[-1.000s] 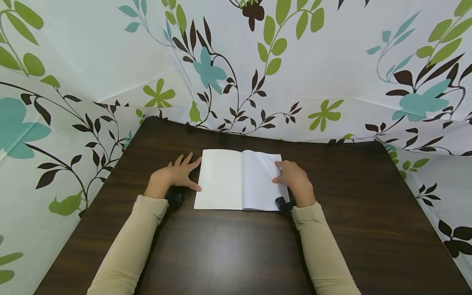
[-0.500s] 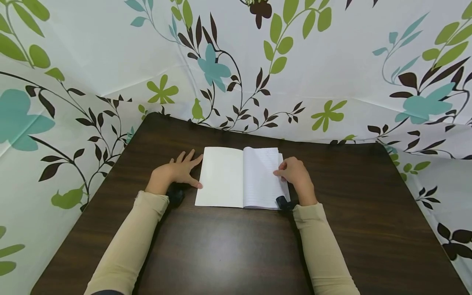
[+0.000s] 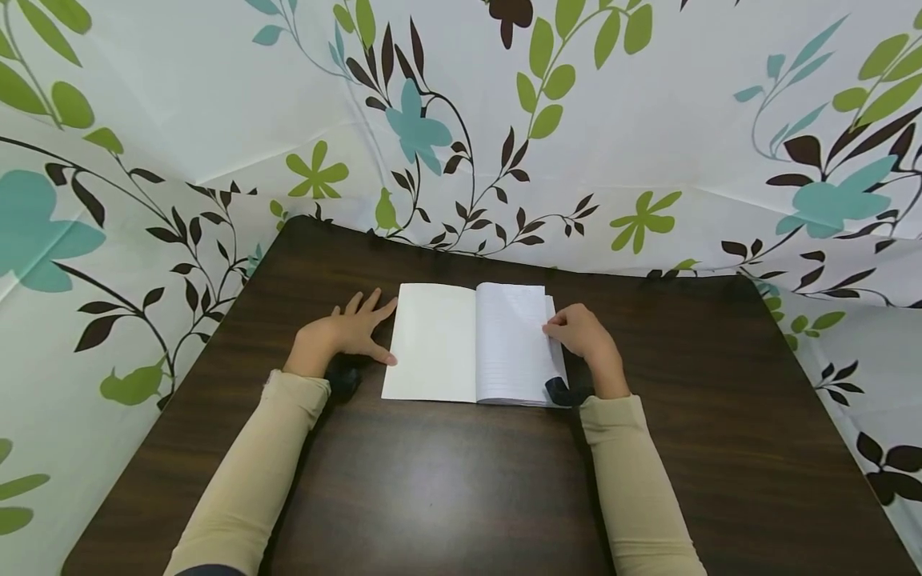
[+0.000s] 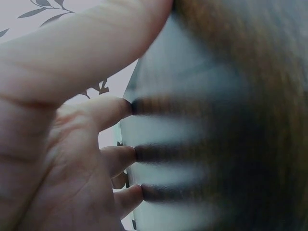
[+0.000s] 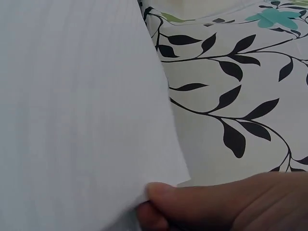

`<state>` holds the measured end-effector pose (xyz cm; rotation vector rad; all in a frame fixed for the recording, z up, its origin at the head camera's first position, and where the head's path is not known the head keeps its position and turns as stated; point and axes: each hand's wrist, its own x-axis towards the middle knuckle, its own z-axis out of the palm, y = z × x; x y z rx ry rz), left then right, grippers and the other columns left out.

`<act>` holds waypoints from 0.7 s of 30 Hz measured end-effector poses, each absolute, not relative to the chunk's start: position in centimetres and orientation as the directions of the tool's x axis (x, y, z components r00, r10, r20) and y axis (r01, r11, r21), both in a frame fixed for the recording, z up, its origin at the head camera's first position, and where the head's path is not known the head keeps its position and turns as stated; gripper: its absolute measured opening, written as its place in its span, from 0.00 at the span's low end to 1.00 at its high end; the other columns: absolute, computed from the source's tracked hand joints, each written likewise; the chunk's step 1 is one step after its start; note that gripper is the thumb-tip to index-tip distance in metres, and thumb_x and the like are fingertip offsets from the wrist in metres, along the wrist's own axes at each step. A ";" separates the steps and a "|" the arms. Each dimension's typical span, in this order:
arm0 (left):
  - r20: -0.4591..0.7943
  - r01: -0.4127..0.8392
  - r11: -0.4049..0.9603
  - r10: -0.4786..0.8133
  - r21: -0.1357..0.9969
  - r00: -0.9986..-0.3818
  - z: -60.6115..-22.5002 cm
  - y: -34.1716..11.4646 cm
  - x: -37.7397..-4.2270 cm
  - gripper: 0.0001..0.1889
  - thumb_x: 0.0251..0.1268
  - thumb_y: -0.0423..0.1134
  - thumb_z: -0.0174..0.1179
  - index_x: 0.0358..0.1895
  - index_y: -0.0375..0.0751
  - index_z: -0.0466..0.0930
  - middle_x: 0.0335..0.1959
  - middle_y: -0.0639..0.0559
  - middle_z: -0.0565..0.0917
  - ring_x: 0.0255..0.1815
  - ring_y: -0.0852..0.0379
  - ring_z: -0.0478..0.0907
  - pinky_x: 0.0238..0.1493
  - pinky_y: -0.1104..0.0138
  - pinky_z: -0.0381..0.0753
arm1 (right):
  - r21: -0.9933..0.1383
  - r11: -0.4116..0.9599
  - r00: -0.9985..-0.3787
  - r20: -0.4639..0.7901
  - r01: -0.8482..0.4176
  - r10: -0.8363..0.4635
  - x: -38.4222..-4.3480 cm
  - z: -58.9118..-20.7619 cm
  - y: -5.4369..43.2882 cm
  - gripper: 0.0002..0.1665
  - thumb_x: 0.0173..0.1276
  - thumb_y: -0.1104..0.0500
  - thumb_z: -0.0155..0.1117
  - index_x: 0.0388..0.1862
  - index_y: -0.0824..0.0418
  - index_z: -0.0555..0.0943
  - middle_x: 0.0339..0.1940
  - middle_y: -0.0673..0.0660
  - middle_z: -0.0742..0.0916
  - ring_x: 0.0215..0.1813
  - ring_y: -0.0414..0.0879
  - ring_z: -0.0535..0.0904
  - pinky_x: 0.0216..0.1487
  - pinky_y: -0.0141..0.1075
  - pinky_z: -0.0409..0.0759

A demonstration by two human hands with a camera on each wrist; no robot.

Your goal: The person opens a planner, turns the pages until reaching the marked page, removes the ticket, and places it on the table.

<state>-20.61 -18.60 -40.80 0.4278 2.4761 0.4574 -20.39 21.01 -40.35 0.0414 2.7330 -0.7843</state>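
Observation:
An open notebook [image 3: 436, 344] lies flat on the dark table, with a blank page on the left and lined pages on the right. At its left edge rests my left hand [image 3: 347, 330], fingers spread, thumb and index finger touching the edge. The left wrist view shows that palm [image 4: 67, 159] with fingertips on the dark surface. Between thumb and finger, my right hand [image 3: 587, 340] pinches the outer edge of a lined page [image 5: 91, 106], which is slightly raised in the right wrist view. The page hides whatever lies beneath it there.
The dark wooden table [image 3: 432, 496] extends around the notebook on all sides. Behind and beside it hangs a white cloth [image 3: 230, 112] with a leaf and flower print. A black wrist camera [image 3: 565, 392] overlaps the notebook's lower right corner.
My right hand has drawn its fingers together on the page edge, then shifted slightly right. The lined page's outer edge has lifted from the sheets below. My left hand stays put.

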 end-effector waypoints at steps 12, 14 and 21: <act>-0.477 0.197 0.887 0.399 0.418 -0.783 -41.1 -18.8 -20.7 0.64 0.61 0.60 0.73 0.86 0.43 0.36 0.86 0.30 0.30 0.85 0.23 0.28 0.77 0.24 0.36 | -0.612 0.777 -0.968 -0.252 0.147 -0.015 -20.4 -40.5 20.5 0.27 0.76 0.46 0.65 0.53 0.70 0.83 0.44 0.63 0.84 0.43 0.51 0.77 0.40 0.36 0.76; -0.479 0.198 0.887 0.399 0.416 -0.782 -41.1 -18.7 -20.7 0.64 0.60 0.60 0.73 0.87 0.43 0.36 0.86 0.30 0.30 0.85 0.22 0.29 0.77 0.24 0.36 | -0.616 0.775 -0.976 -0.219 0.140 0.002 -20.4 -40.5 20.5 0.24 0.74 0.50 0.69 0.52 0.72 0.84 0.44 0.65 0.85 0.42 0.52 0.78 0.40 0.37 0.77; -0.478 0.194 0.883 0.403 0.427 -0.781 -41.0 -18.8 -20.6 0.64 0.61 0.59 0.73 0.87 0.43 0.36 0.86 0.30 0.30 0.85 0.23 0.28 0.76 0.24 0.35 | -0.574 0.805 -0.985 -0.159 0.149 0.069 -20.2 -40.9 20.1 0.16 0.72 0.55 0.71 0.47 0.69 0.87 0.42 0.64 0.87 0.39 0.51 0.79 0.38 0.37 0.77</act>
